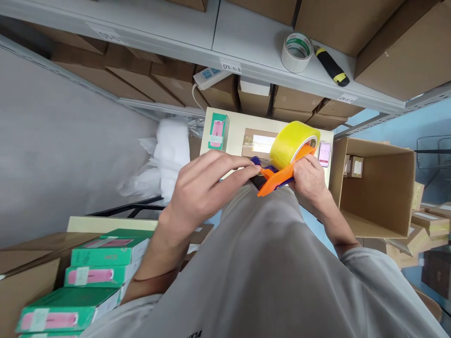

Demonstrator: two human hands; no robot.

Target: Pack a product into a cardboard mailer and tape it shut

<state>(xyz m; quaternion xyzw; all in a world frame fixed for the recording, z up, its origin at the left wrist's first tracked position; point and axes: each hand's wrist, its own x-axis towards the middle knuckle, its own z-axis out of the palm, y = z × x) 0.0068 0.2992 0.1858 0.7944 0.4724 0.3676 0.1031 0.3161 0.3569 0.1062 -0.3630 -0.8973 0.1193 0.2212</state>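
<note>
Grey shirt [264, 272] fills the near middle of the view, your own torso, with both forearms reaching past it. Your right hand [310, 177] is clamped on the orange tape dispenser [276, 180], held up over the near edge of the cream counter [234, 119]; yellow tape roll [287, 145] is seated on it, on the far side. Your left hand [200, 190] has thumb and forefinger drawn close together at the dispenser's left end, touching it; whether a tape edge is pinched between them, you cannot tell from this angle. Beyond, on the counter: cardboard parcel [248, 140] with a white label, partly behind the roll; green box [218, 131] to its left; phone [324, 154] at the right. Handling notes, as judgement: hold the right grip firm so the frame does not twist while your left fingertips work. Feel for the tape edge with the pads, lift it squarely across its full width, and pull gently; a corner-first pull could split it. Mind any cutting teeth at that end; they are not clearly visible.
</note>
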